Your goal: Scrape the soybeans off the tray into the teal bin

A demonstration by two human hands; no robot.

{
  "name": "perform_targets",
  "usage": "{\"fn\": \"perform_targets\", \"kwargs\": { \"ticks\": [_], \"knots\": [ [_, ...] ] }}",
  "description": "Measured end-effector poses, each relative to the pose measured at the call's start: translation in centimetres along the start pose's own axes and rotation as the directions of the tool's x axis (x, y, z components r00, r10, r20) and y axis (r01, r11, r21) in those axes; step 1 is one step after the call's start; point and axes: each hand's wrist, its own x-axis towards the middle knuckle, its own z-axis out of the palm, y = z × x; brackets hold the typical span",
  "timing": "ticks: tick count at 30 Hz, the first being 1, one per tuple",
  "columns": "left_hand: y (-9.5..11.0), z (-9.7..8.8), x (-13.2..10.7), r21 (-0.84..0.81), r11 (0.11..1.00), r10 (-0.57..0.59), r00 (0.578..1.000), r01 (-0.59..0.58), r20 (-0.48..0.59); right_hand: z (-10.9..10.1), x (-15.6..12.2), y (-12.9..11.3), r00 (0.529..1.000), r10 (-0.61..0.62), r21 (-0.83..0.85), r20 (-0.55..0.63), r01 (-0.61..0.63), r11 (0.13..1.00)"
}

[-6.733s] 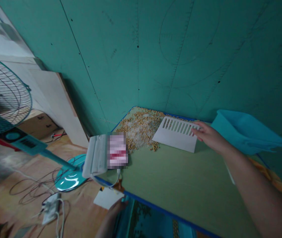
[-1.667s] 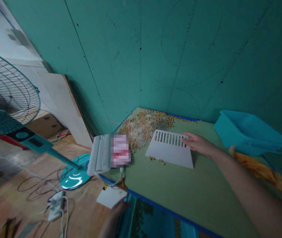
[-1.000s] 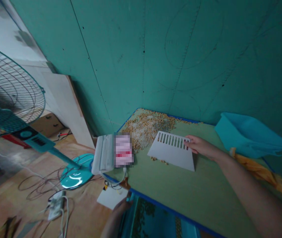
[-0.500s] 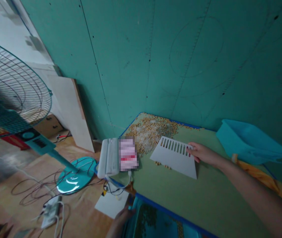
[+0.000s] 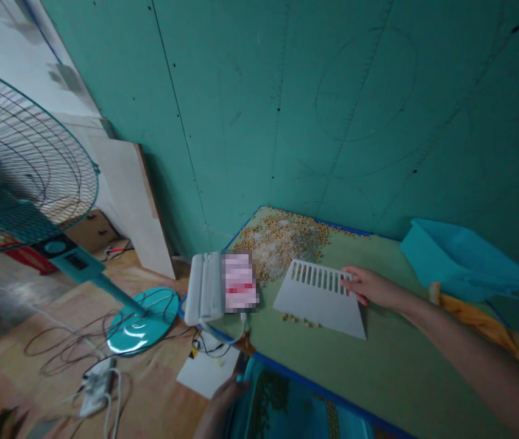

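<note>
While your right hand [image 5: 365, 285] grasps a thin white plate with a row of long slots [image 5: 318, 308] by its far right corner, your left hand [image 5: 223, 395] is lower down at the rim of a glossy blue plastic tub [image 5: 303, 411]; whether it grips that rim or only rests there, you cannot tell. The slotted plate is over the pale green, blue-edged surface [image 5: 337, 363], its slots away from you. Just off its near edge lie a few round tan beads [image 5: 289, 317], apart from the rest, so only a little looks drawn out. Ahead and left of your right hand, a broad pile of tan beads [image 5: 296, 225] lies mixed with clear granules [image 5: 272, 251]; judging by that, most is left to do. Beside your left hand, the tub already has what looks like a strip of beads [image 5: 332, 419] and darker patches too unclear to name
</note>
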Motion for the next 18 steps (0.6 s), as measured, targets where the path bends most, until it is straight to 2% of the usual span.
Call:
{"fn": "perform_targets", "kwargs": {
  "ticks": [11, 14, 18],
  "knots": [
    [2.2, 0.8, -2.3, 0.047, 0.995, 0.086, 0.996, -0.087, 0.025, 1.1, -0.7, 0.6, 1.0, -0.014, 0.02, 0.015, 0.013, 1.0],
    [2.1, 0.9, -1.9, 0.072, 0.993, 0.093, 0.996, -0.094, 0.016, 1.3, -0.9, 0.7, 1.0, -0.021, 0.019, 0.02, 0.02, 1.0],
    [1.2, 0.9, -1.3, 0.113, 0.99, 0.095, 0.993, -0.087, -0.065, 1.5, -1.2, 0.6, 1.0, -0.008, 0.004, 0.014, 0.008, 1.0]
  ]
}}
